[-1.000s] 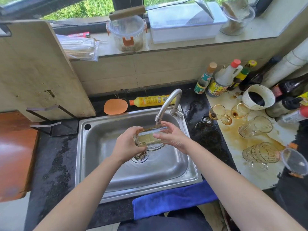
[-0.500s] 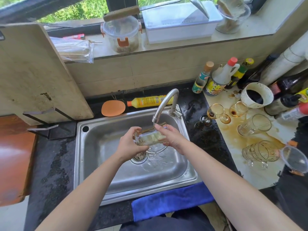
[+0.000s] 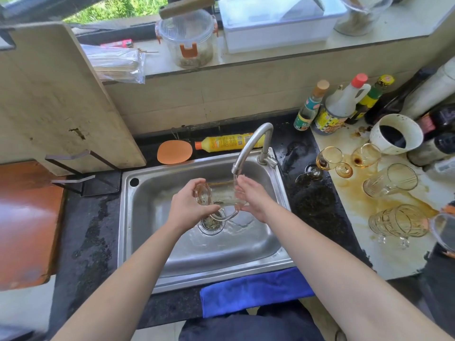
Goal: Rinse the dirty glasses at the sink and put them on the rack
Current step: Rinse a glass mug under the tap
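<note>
A blue cloth (image 3: 256, 289) hangs over the near edge of the steel sink (image 3: 128, 217), and both bare forearms reach across it into the basin. Between the hands a glass mug (image 3: 219, 194) lies on its side above the drain (image 3: 211, 222), with its handle pointing down. I see the left hand (image 3: 189, 207) curled round the mug's rim end. The right hand (image 3: 253, 200) cups the base end, its fingertips up by the spout. A thin stream runs from the curved faucet (image 3: 248, 148) onto that end of the mug, and water ripples across the basin floor.

On the stained pale counter to the right, well apart from the sink, a ribbed tumbler (image 3: 398, 223) and a plain tumbler (image 3: 389, 180) lie tipped over. Beyond them are two amber-stained stemmed glasses (image 3: 328, 158), also on their sides. A white cup (image 3: 394, 132) of dark liquid leans behind them, in front of a cluster of sauce bottles (image 3: 342, 107).

Behind the sink a yellow bottle (image 3: 226, 143) lies flat beside an orange pad (image 3: 174, 152). To the left a pale cutting board (image 3: 56, 99) stands propped in a black metal stand (image 3: 81, 178). Farthest off, on the window ledge, I make out a clear lidded tub (image 3: 189, 38) and a white box (image 3: 278, 25).
</note>
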A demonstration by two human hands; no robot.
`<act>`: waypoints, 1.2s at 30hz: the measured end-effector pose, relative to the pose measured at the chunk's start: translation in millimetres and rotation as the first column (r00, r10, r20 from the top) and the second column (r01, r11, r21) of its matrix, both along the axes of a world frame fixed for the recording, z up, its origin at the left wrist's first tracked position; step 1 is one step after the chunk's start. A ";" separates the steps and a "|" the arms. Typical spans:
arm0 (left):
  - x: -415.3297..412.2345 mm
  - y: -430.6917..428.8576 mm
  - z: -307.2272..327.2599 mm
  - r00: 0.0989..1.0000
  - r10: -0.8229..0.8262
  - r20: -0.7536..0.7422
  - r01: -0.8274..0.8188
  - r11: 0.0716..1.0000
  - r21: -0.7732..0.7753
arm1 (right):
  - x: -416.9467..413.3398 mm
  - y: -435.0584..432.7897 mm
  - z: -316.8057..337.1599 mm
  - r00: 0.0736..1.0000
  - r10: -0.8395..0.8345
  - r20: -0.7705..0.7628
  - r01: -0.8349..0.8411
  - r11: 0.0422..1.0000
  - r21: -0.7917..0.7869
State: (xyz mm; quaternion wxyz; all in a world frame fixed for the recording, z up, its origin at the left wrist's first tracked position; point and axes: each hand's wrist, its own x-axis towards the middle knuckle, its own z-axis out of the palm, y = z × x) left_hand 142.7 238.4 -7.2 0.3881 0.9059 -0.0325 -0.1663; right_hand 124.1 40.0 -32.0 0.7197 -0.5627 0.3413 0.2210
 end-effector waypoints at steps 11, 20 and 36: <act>3.6 -42.9 -0.5 1.000 0.002 -0.014 -0.004 0.994 -0.107 | -15.8 -22.2 -7.3 0.994 -0.061 -0.090 0.060 0.998 -0.013; 6.9 -63.0 -5.7 1.000 0.007 -0.004 -0.008 0.996 -0.091 | -26.5 -20.5 -16.5 0.974 -0.141 -0.178 0.152 0.987 0.047; 30.7 -48.5 -20.0 0.946 0.180 -0.268 -0.252 0.931 -0.265 | -14.7 -27.3 -14.0 0.965 -0.221 -0.137 0.238 0.964 0.120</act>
